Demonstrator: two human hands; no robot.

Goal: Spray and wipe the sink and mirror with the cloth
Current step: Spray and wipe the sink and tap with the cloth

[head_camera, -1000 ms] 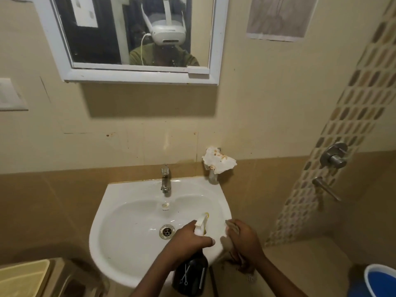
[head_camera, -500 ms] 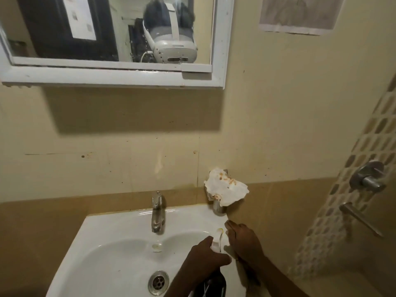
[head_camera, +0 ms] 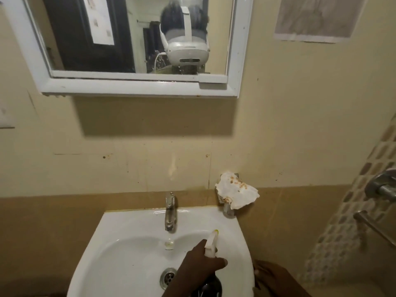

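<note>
The white sink (head_camera: 120,232) fills the lower middle, with a chrome tap (head_camera: 170,211) at its back and a drain (head_camera: 169,277). My left hand (head_camera: 201,263) is over the basin's right side, shut on a spray bottle (head_camera: 211,243) whose white nozzle points up and away; its dark body is at the frame's bottom. In shadow beside the sink's right rim, my right hand (head_camera: 272,277) rests low, and I cannot make out whether it holds anything. A white cloth (head_camera: 235,191) with orange stains is draped over a wall fitting behind the sink's right corner. The white-framed mirror (head_camera: 128,39) hangs above.
A chrome shower valve (head_camera: 383,187) and a metal lever (head_camera: 375,228) stick out of the tiled wall on the right. A paper sheet (head_camera: 317,18) is stuck on the wall at the top right. A switch plate (head_camera: 6,116) sits at the left edge.
The view has tilted up and closer to the wall. My left hand keeps the bottle over the basin. My right hand has drawn back from the nozzle, down beside the sink's right rim.
</note>
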